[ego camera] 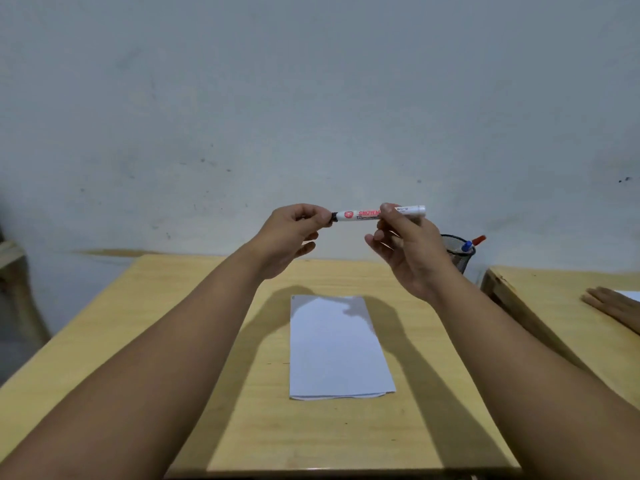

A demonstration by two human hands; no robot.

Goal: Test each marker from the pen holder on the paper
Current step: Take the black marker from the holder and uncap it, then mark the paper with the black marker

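Overhead, head view: both forearms reach forward, hands raised above the counter.
Marker: white barrel with red print, held level in the air between the two hands, well above the paper.
Left hand: fingers pinched closed around the marker's dark left end, apparently the cap; that end mostly hidden inside the pinch.
Right hand: thumb and forefinger closed on the barrel right of its middle; the white tail end sticks out past the fingers to the right; the other fingers hang loosely curled below.
Paper: white sheet flat on the counter, below the hands, shaded at its far edge.
Pen holder: dark mesh cup at the counter's far right, partly behind the right hand; a blue-tipped marker and a red-tipped one stand in it.
Right edge: another person's hand rests on a second counter.
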